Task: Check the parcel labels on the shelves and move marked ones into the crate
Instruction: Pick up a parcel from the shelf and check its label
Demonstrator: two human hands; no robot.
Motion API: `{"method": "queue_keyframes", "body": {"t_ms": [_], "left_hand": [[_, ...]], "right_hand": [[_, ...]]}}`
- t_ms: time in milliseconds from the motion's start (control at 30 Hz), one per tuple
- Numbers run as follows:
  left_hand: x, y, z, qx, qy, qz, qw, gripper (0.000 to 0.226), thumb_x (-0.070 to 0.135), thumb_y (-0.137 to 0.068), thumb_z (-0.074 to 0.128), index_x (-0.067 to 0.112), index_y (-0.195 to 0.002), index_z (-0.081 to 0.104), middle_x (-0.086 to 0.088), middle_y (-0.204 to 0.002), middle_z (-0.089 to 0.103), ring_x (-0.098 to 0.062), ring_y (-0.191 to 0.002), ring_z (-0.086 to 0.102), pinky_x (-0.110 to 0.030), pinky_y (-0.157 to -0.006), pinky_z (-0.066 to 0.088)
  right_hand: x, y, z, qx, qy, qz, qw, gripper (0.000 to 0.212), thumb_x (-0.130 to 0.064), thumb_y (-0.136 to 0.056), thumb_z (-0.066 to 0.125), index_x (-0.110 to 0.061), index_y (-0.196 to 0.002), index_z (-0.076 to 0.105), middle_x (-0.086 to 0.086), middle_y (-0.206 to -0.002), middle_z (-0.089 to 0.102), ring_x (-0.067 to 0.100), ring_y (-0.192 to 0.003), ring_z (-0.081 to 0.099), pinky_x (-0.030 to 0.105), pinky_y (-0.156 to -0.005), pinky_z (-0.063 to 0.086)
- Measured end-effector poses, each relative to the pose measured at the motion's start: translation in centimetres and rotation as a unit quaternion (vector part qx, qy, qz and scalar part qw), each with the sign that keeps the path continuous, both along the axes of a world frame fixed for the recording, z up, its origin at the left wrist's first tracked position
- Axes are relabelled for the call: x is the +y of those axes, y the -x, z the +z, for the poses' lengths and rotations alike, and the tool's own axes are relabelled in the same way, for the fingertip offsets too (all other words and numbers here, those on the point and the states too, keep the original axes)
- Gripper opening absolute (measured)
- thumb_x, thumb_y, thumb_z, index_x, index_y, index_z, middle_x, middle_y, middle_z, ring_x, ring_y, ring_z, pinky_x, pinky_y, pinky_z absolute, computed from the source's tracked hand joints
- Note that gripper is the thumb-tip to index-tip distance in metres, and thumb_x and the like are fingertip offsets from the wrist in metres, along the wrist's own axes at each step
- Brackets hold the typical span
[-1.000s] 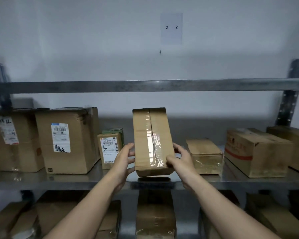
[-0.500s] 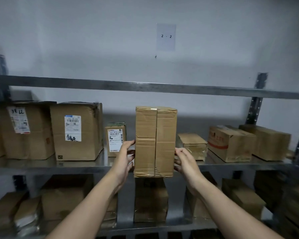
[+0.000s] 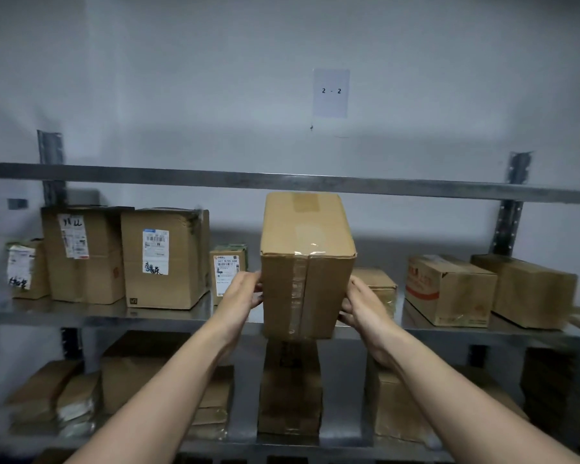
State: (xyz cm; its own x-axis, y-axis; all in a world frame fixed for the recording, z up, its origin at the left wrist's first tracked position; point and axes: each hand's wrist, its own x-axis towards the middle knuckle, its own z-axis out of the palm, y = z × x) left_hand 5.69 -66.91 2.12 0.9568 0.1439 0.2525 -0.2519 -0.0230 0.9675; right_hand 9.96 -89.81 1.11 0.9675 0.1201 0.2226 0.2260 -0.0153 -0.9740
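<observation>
Holding the box [image 3: 307, 262] clear of the shelf [image 3: 98, 316] at its front edge, the left hand [image 3: 240, 298] and right hand [image 3: 360, 308] press flat on opposite sides. No label shows on the visible faces. Risk: palm pressure alone carries the load, so the taped cardboard may slip downward during tilting. No crate is in view.
</observation>
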Motion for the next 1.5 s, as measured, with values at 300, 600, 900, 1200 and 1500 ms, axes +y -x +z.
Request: {"method": "queue_keyframes", "body": {"t_ms": [300,600,900,1200,1500], "left_hand": [[0.4,-0.4,1.5,0.006,-0.010,-0.007,1.000,0.044,0.058,-0.102,0.049,0.035,-0.137,0.063,0.004,-0.123,0.075,-0.022,-0.125,0.067,-0.052,-0.117,0.045],[-0.9,-0.2,2.4,-0.021,0.023,-0.039,0.999,0.026,0.037,-0.108,0.055,0.026,-0.123,0.073,0.004,-0.113,0.080,-0.019,-0.114,0.074,-0.038,-0.105,0.055],[-0.8,-1.1,1.6,-0.020,0.000,-0.019,1.000,0.032,0.036,-0.110,0.048,0.025,-0.119,0.076,0.007,-0.111,0.080,-0.015,-0.113,0.070,-0.031,-0.091,0.054],[0.1,-2.6,0.9,-0.026,0.000,-0.022,0.999,0.029,0.031,-0.110,0.052,0.018,-0.124,0.074,0.004,-0.104,0.080,-0.001,-0.076,0.073,-0.012,-0.060,0.052],[0.5,-2.5,0.5,-0.014,-0.025,0.011,1.000,0.025,0.028,-0.110,0.054,0.026,-0.120,0.077,0.001,-0.111,0.081,-0.021,-0.110,0.075,-0.038,-0.099,0.057]], "right_hand": [[-1.6,-0.9,1.0,-0.049,0.054,0.007,0.997,0.039,-0.039,-0.113,0.047,-0.032,-0.150,0.056,-0.007,-0.147,0.063,0.018,-0.137,0.057,0.049,-0.118,0.048],[-2.1,-0.7,1.9,-0.036,0.020,0.017,0.999,0.040,-0.051,-0.113,0.037,-0.032,-0.132,0.067,-0.006,-0.129,0.072,0.015,-0.124,0.064,0.036,-0.107,0.050],[-3.2,-2.4,0.7,-0.065,0.046,0.035,0.996,0.043,-0.056,-0.108,0.051,-0.044,-0.150,0.056,-0.018,-0.147,0.063,0.011,-0.139,0.055,0.050,-0.119,0.045],[-2.5,-3.8,-0.9,-0.057,-0.004,0.038,0.998,0.037,-0.025,-0.108,0.060,-0.033,-0.144,0.058,-0.003,-0.130,0.075,0.014,-0.118,0.069,0.033,-0.088,0.055],[-2.1,-5.2,-0.6,-0.075,0.031,0.009,0.997,0.041,-0.024,-0.107,0.065,-0.044,-0.142,0.059,-0.004,-0.131,0.071,0.020,-0.125,0.065,0.052,-0.109,0.054]]}}
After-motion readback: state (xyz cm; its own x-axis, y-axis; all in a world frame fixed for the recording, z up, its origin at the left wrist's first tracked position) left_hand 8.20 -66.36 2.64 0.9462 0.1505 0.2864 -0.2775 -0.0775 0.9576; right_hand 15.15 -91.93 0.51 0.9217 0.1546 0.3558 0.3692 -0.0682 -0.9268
